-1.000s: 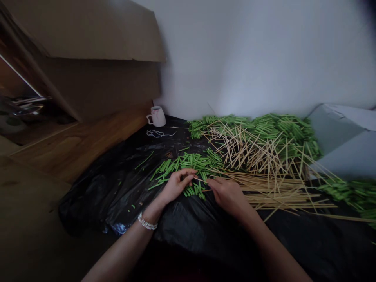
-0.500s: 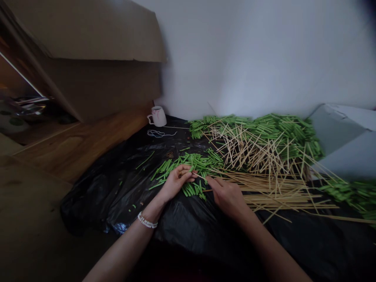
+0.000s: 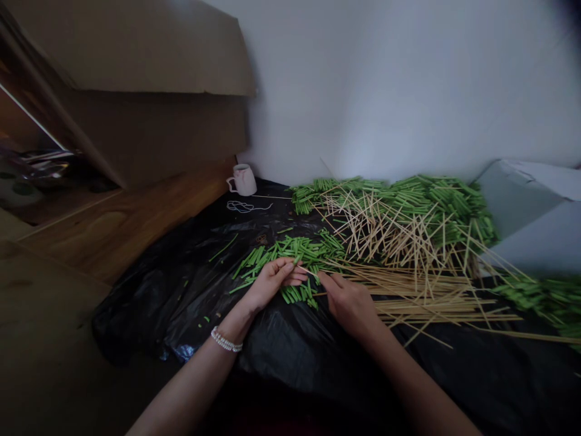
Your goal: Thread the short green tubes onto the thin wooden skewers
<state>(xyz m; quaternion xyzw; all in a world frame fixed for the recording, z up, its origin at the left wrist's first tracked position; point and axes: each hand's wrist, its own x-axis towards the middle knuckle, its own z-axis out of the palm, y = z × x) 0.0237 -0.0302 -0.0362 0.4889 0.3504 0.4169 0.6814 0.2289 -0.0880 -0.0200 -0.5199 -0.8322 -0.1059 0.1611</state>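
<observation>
My left hand [image 3: 275, 281] pinches a short green stem piece at the end of a thin wooden stick [image 3: 309, 272]. The stick's other end is in the closed fingers of my right hand [image 3: 347, 300]. Beneath and behind both hands is a small heap of cut green pieces [image 3: 295, 248]. Long bare sticks [image 3: 426, 309] lie in a bundle to the right of my right hand. Behind them, skewers tipped with green pieces [image 3: 408, 194] are piled up against the wall.
Black plastic sheeting [image 3: 290, 345] covers the work surface. A white mug [image 3: 245, 180] stands at the back beside pale string [image 3: 242, 206]. A large cardboard box [image 3: 158, 127] is at the left, a grey-white box [image 3: 531, 212] at the right, more green pieces [image 3: 544, 297] near it.
The lower fingers of my left hand have spread slightly beneath the stick. My right hand has barely moved.
</observation>
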